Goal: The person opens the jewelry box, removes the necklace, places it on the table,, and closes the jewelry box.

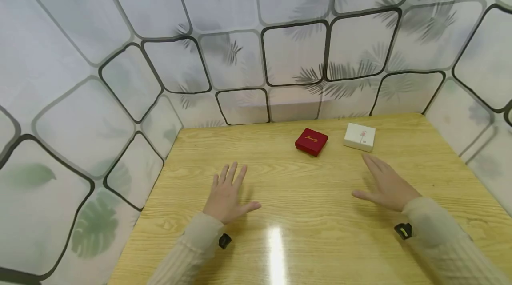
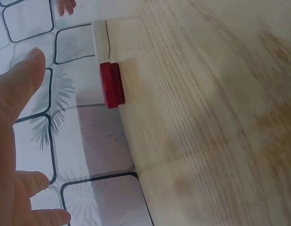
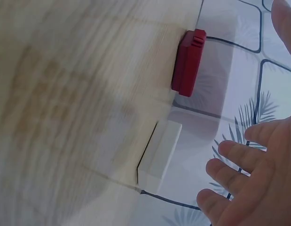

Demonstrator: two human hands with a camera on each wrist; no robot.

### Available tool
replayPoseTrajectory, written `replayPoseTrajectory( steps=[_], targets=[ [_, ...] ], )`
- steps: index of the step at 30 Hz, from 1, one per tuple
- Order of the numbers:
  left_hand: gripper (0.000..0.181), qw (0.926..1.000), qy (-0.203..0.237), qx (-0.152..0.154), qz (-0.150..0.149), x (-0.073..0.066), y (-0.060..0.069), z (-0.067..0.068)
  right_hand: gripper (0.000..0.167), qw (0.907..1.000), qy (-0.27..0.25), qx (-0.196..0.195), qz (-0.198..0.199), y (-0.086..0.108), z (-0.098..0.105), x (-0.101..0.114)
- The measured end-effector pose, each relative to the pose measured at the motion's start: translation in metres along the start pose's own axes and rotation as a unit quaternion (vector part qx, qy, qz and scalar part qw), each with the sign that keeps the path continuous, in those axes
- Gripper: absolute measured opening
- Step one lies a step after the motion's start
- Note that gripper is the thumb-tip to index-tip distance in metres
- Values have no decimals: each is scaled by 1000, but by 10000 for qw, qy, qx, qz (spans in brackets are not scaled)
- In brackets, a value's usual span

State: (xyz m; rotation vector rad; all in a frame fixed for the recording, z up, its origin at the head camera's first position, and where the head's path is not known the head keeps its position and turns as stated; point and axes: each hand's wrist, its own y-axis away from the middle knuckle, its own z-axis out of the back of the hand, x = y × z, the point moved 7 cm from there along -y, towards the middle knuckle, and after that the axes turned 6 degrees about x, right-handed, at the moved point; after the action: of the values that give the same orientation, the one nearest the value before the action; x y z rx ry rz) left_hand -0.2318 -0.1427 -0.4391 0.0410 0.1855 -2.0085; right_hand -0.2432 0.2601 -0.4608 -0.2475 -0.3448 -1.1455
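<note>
A small dark red box (image 1: 311, 141) with gold lettering on its lid lies closed near the back of the wooden table. To its right is a white box (image 1: 359, 137) with a pink flower print, also closed. My left hand (image 1: 225, 198) hovers over the table to the left, fingers spread, holding nothing. On the other side my right hand (image 1: 387, 186) is held just in front of the white box, its fingers straight and apart from it. Both wrist views show the red box (image 2: 111, 84) and the white box (image 3: 159, 155) beyond the fingers, untouched.
The wooden table (image 1: 280, 187) is bounded at the back and sides by a pale curtain (image 1: 296, 54) with dark outlined shapes and leaf prints. A bright light reflection lies on the table near its front. A dark wrist device (image 1: 403, 230) sits by the right sleeve.
</note>
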Motion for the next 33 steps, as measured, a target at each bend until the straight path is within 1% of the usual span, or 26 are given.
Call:
replayPoseTrajectory(
  steps=[7,14,18,23,27,33],
  targets=[
    [109,9995,-65,299,-85,-8,-13,-5,112,9999,57,106,-39,-17,3,5],
    [109,9993,16,361,-106,-11,-24,-12,110,9995,188,-16,266,-37,8,18],
    [108,9989,77,460,-63,-12,-28,-18,110,9991,211,-35,357,-46,8,23],
    [108,9976,63,682,32,-12,-33,-25,112,9993,201,138,271,-56,5,23],
    [108,9973,-5,729,24,-14,-39,-28,112,9994,143,214,234,-65,5,22],
    [110,9966,49,817,-31,-26,-53,-30,111,9997,77,174,171,-75,9,22]
  ],
)
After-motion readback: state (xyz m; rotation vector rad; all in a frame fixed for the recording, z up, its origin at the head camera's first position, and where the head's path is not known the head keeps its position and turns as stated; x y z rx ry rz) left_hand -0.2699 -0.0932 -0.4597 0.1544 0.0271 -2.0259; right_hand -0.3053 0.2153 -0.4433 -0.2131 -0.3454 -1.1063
